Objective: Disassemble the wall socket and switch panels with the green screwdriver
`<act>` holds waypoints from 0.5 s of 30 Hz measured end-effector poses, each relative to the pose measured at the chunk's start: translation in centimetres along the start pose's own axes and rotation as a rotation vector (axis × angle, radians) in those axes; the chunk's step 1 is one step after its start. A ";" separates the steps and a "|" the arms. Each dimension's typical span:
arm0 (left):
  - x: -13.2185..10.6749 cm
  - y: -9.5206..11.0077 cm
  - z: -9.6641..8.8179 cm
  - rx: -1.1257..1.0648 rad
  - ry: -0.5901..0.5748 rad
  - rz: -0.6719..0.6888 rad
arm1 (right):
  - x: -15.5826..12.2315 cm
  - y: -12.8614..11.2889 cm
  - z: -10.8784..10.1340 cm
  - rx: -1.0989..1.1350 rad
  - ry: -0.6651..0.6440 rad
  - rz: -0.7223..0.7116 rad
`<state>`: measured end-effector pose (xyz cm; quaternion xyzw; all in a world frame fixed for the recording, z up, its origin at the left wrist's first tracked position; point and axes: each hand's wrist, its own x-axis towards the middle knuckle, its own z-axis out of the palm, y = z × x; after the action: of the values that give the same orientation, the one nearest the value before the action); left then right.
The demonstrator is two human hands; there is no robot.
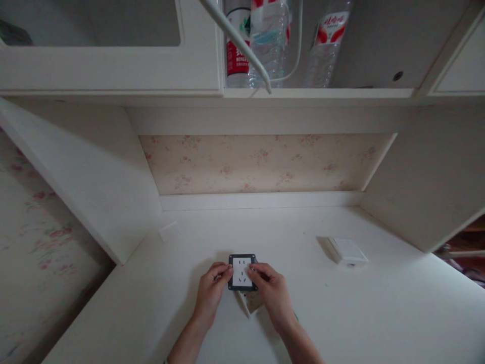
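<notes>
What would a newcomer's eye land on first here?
First, the white wall socket in its square black frame, low in the middle of the white desk, pinched between the left hand and the right hand. Next, the clear plastic bottles with red labels on the shelf straight above, and a white rectangular box lying on the desk to the right.

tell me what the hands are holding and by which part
A socket panel, white face in a dark frame. The left hand pinches its left edge, the right hand its right edge.
</notes>
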<state>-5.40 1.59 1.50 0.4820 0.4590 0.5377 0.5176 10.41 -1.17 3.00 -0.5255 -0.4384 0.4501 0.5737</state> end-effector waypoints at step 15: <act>-0.2 0.2 0.0 0.046 0.059 0.077 | 0.0 -0.1 -0.1 -0.034 -0.006 0.010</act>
<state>-5.38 1.42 1.74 0.4950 0.4673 0.5603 0.4718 10.49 -1.24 3.07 -0.5360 -0.4449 0.4470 0.5612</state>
